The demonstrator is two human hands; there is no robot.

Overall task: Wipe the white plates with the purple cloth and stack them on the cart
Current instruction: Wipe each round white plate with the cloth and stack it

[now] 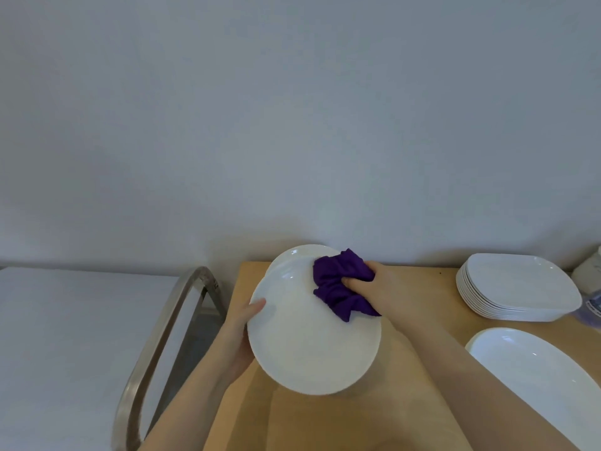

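A round white plate (305, 340) is held tilted above the wooden table (406, 385). My left hand (242, 333) grips its left rim, thumb on the face and fingers hidden behind. My right hand (374, 288) clutches the bunched purple cloth (338, 284) and presses it on the plate's upper right part. Behind the held plate, the edge of another round plate (294, 253) shows. The cart (65, 336) with a white top and a metal handle (162, 336) stands to the left.
A stack of several squarish white plates (517, 288) stands at the table's back right. A large oval white platter (546, 375) lies at the right front. A pale container (590, 271) sits at the far right edge. A grey wall runs close behind.
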